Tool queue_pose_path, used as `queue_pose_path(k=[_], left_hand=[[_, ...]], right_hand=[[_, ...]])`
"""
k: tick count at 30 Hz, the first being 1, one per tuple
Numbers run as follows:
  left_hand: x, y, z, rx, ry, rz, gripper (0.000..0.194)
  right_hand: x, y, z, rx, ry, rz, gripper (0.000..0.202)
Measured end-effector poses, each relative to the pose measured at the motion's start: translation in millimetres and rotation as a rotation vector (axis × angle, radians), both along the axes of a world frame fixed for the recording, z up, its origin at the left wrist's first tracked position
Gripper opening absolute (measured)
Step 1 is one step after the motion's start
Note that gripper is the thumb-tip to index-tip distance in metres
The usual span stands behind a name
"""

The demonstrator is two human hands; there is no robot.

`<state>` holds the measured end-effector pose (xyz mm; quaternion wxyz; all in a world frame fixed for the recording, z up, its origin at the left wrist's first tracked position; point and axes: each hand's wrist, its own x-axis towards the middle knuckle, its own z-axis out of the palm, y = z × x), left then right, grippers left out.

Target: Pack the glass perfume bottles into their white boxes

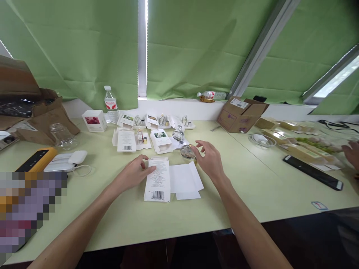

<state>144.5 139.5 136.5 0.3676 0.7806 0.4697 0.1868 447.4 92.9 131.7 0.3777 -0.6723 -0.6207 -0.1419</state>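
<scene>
A flattened white carton [157, 183] with printed text and a barcode lies in front of me, with white paper flaps [185, 177] spread out to its right. My left hand [134, 171] is at the carton's left edge, its thumb on the card and its fingers apart, gripping nothing. Just beyond the flaps a clear glass bottle [186, 152] with a gold neck lies on the table. My right hand [208, 160] is beside it, fingers curved and spread, the thumb tip at the neck. Whether the thumb touches the bottle I cannot tell.
Behind are several opened white boxes [161, 141] with small glass bottles. A closed white box [94, 120] and a water bottle [111, 104] stand back left. At right are a cardboard box [241, 114], a black phone-like bar [312, 172] and another person's hand [352, 154].
</scene>
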Motion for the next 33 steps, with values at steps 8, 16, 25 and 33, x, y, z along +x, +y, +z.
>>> queue_pose_path(k=[8,16,25,33], left_hand=[[4,2,0.6,0.127,0.007,0.075,0.051],[1,1,2.7,-0.043,0.001,-0.043,0.059],[-1,-1,7.8,-0.247,-0.105,-0.039,0.046],[0,0,20.7,0.029,-0.252,0.113,0.04]], right_hand=[[-56,-12,17.7,-0.402,-0.013,0.311,0.062],[-91,13,35.5,-1.097,0.143,0.443,0.063],[-76,19,18.4,-0.932,0.6,0.498,0.055],[-76,20,23.9,-0.736,1.044,0.534,0.04]])
